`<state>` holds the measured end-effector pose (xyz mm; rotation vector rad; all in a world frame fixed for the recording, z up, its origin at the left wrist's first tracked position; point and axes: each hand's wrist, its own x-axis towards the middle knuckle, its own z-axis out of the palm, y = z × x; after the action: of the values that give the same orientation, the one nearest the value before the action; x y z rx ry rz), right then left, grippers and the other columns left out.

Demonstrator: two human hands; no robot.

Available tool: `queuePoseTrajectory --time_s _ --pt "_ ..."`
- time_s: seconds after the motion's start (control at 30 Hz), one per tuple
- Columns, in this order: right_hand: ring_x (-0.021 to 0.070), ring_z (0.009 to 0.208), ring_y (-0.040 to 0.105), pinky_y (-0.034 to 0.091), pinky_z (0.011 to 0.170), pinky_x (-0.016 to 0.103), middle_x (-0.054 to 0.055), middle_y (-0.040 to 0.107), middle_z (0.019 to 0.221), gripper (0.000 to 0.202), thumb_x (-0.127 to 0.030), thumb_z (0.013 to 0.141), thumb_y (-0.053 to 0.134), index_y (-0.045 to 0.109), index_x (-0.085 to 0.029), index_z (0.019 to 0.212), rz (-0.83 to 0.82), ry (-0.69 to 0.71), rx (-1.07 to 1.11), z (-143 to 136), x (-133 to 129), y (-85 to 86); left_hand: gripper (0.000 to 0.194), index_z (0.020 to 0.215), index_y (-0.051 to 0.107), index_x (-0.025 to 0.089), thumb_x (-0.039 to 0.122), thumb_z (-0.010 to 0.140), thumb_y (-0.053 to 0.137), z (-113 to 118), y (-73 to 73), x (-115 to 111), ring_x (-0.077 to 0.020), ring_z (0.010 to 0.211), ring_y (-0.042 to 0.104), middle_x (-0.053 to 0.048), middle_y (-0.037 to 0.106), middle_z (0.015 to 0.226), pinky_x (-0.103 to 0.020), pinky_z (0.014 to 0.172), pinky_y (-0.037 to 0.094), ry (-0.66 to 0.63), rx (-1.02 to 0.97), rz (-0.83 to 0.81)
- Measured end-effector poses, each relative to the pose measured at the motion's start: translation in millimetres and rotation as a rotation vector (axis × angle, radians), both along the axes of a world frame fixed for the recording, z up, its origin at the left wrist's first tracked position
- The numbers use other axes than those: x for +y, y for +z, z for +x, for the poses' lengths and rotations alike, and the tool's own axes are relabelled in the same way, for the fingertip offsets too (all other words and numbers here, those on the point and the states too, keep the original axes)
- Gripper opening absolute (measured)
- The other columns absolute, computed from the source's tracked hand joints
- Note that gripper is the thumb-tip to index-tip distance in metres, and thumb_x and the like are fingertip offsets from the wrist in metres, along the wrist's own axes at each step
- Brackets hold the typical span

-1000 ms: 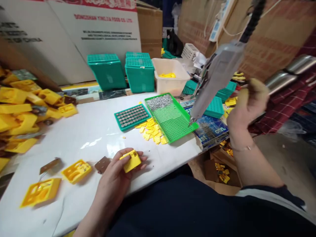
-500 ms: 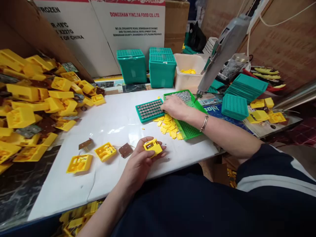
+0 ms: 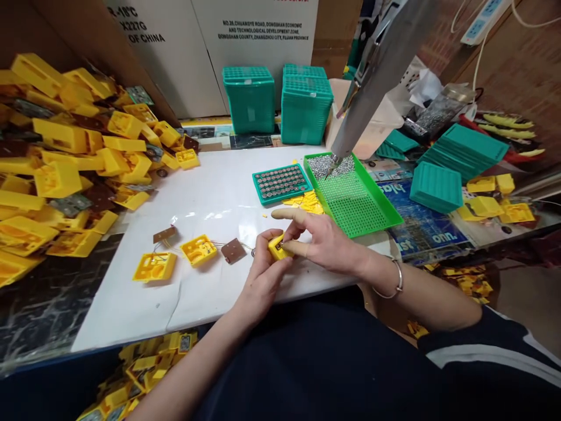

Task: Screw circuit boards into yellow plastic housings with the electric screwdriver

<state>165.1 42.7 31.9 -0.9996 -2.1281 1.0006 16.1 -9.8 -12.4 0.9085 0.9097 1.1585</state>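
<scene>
Now | LH (image 3: 265,270): ylw case (image 3: 277,248) | grn tray (image 3: 357,204): screws (image 3: 345,168) (rear) | teal tray (image 3: 264,201): discs (image 3: 280,183)

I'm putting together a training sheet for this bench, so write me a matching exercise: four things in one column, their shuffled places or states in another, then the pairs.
1. yellow case
2. grey screwdriver
3. teal tray
4. bright green tray

A. bears rows of round metal pieces
B. held in the left hand, the right hand touching it
C. small silvery pieces heaped at its far end
D. slanted, tip downward

Pairs: 1-B, 2-D, 3-A, 4-C
</scene>
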Motion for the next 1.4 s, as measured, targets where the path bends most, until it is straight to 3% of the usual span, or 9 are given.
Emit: queuePoseTrajectory --time_s 0.2,0.33,0.43,0.53,0.67,0.77,0.9,1.27,1.4 --pt "0.0147 0.078 0.058 0.045 0.077 0.03 -0.002 0.062 0.079 0.052 -0.017 0.079 0.064 0.049 -0.019 0.129 0.073 -0.055 -0.197 2.0 4.1 0.1 0.03 0.109 0.055 0.024 0.02 0.081 0.063 -0.1 3.0 -5.4 -0.0192 0.097 0.052 -0.002 0.056 0.104 -0.03 0.09 0.04 0.054 0.26 0.117" --pt "0.0113 0.063 0.049 0.039 0.06 0.024 -0.007 0.052 0.069 0.071 -0.039 0.067 0.079 0.048 -0.018 0.127 -0.196 -0.002 -0.252 12.3 18.0 -5.4 0.026 0.108 0.057 0.024 0.021 0.083 0.062 -4.6 3.8 -5.9 -0.0178 0.088 0.058 -0.001 0.06 0.099 -0.031 0.085 0.046 -0.113 0.216 0.064" --pt "0.01 0.06 0.05 0.038 0.056 0.022 -0.006 0.052 0.066 0.06 -0.048 0.076 0.071 0.051 -0.016 0.123 -0.354 0.101 -0.137 16.3 25.4 -9.2 0.019 0.106 0.058 0.024 0.026 0.088 0.057 -8.8 1.8 -2.9 -0.0196 0.095 0.062 -0.002 0.064 0.103 -0.035 0.088 0.049 -0.189 0.036 -0.049" --pt "0.0125 0.071 0.056 0.041 0.066 0.025 0.001 0.062 0.078 0.034 -0.041 0.09 0.056 0.06 -0.016 0.113 -0.033 -0.082 -0.2 12.4 31.9 -6.9 0.017 0.106 0.059 0.023 0.028 0.09 0.056 -12.1 -0.3 0.4 -0.0213 0.103 0.063 -0.004 0.067 0.107 -0.035 0.089 0.05 -0.106 -0.072 -0.123" --pt "0.0225 0.094 0.058 0.041 0.076 0.033 0.013 0.067 0.1 0.026 -0.016 0.093 0.044 0.069 -0.013 0.099 0.433 -0.186 -0.765 -5.4 50.6 -4.6 0.016 0.102 0.059 0.019 0.027 0.089 0.057 -13.5 1.0 0.0 -0.0236 0.092 0.069 -0.007 0.069 0.097 -0.034 0.072 0.055 -0.094 -0.141 -0.196" --pt "0.0254 0.094 0.06 0.042 0.075 0.034 0.019 0.067 0.097 0.028 -0.008 0.089 0.044 0.071 -0.007 0.096 0.43 -0.136 -0.989 -22.7 67.4 -7.6 0.016 0.102 0.058 0.018 0.027 0.088 0.058 -13.3 3.9 -3.0 -0.0231 0.088 0.07 -0.008 0.07 0.095 -0.032 0.067 0.056 -0.12 -0.113 -0.191" --pt "0.0241 0.09 0.061 0.043 0.077 0.033 0.023 0.067 0.096 0.028 -0.008 0.087 0.046 0.069 -0.001 0.102 0.402 -0.124 -1.016 -36.0 77.3 -9.8 0.018 0.104 0.056 0.019 0.026 0.087 0.06 -13.5 6.4 -3.7 -0.0224 0.092 0.07 -0.007 0.07 0.1 -0.032 0.073 0.056 -0.105 -0.137 -0.19" --pt "0.0205 0.083 0.065 0.045 0.07 0.03 0.015 0.071 0.092 0.031 -0.011 0.093 0.04 0.064 -0.011 0.112 0.435 0.174 -0.981 -23.3 61.3 -1.7 0.016 0.1 0.057 0.017 0.024 0.086 0.061 -15.7 2.1 6.6 -0.0224 0.09 0.071 -0.008 0.072 0.099 -0.031 0.073 0.056 -0.021 -0.176 -0.219" --pt "0.0216 0.081 0.066 0.045 0.07 0.031 0.019 0.071 0.087 0.024 -0.009 0.09 0.045 0.068 -0.006 0.097 0.469 0.288 -0.986 -29.8 52.9 -3.8 0.017 0.099 0.057 0.017 0.023 0.084 0.063 -17.7 3.6 7.7 -0.0206 0.085 0.071 -0.007 0.072 0.096 -0.03 0.07 0.056 0.036 -0.167 -0.217"
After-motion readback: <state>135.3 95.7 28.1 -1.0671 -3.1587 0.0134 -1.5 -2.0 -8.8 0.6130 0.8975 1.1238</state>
